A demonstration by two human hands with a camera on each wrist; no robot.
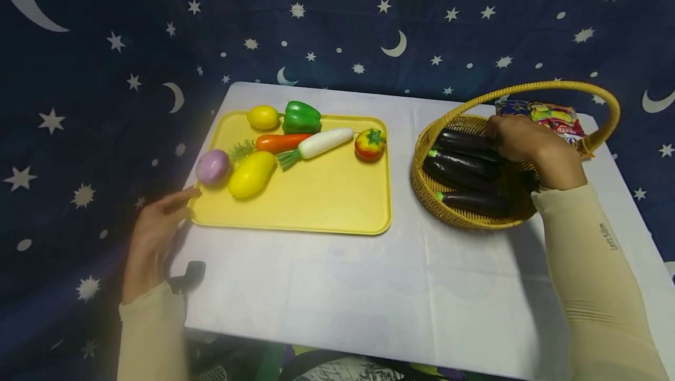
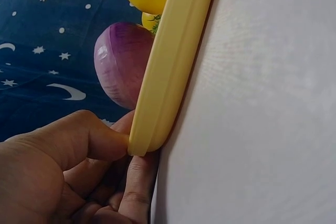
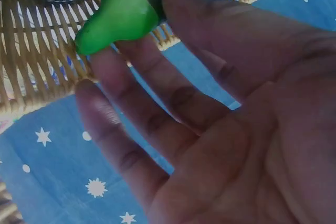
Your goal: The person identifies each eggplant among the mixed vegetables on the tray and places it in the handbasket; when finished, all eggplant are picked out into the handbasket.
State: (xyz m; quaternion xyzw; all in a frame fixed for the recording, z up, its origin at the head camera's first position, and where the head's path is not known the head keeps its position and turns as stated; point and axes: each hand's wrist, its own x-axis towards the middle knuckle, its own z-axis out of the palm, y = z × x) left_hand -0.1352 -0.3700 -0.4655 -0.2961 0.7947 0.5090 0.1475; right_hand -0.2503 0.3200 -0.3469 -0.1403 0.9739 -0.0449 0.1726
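Observation:
At the near left corner of the yellow tray, my left hand pinches the rim, thumb above and fingertips underneath. A purple onion sits just beyond that thumb, beside a yellow mango. My right hand reaches under the handle of a wicker basket holding several dark eggplants. In the right wrist view, its thumb lies against one eggplant near the green cap, while fingertips pass behind the cap. The rest of that eggplant is mostly out of view there.
On the tray lie a lemon, a green bell pepper, a carrot, a white radish and a red-yellow tomato. Behind the basket is a printed bag. The basket's tall handle arches over my right hand.

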